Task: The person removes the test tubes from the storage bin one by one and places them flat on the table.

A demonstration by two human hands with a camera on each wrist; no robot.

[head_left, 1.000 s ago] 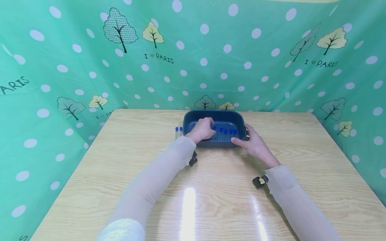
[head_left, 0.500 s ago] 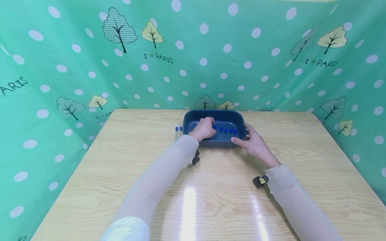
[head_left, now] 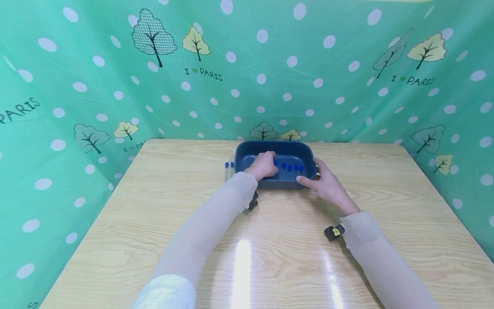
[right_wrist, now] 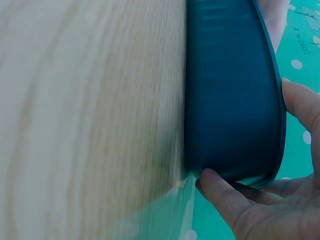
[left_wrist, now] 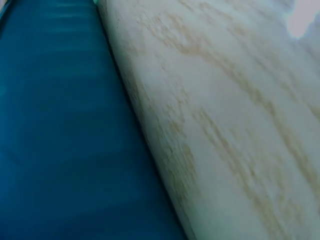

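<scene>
A dark blue basin [head_left: 283, 185] stands on the table near its back edge. Several clear tubes with blue caps [head_left: 290, 168] lie inside it. My left hand [head_left: 264, 165] reaches into the basin with bent fingers, right beside one capped tube [head_left: 275, 163]; its fingertips are hidden, so I cannot tell whether they pinch anything. My right hand [head_left: 327, 185] grips the basin's right end. In the right wrist view its thumb [right_wrist: 299, 102] touches the rim and other fingers [right_wrist: 217, 187] curl round the end wall. Only the basin's outer wall [left_wrist: 65, 130] and tabletop fill the left wrist view.
Two more blue-capped tubes [head_left: 229, 168] lie on the wooden table [head_left: 173, 206] just left of the basin. Behind the table hangs a green dotted curtain [head_left: 216, 86] with printed trees. Black wrist cameras [head_left: 332, 233] hang below the sleeves.
My left forearm and wrist have shifted slightly to the right, while the hand stays inside the basin. The right hand, the basin and the visible tubes show no clear movement.
</scene>
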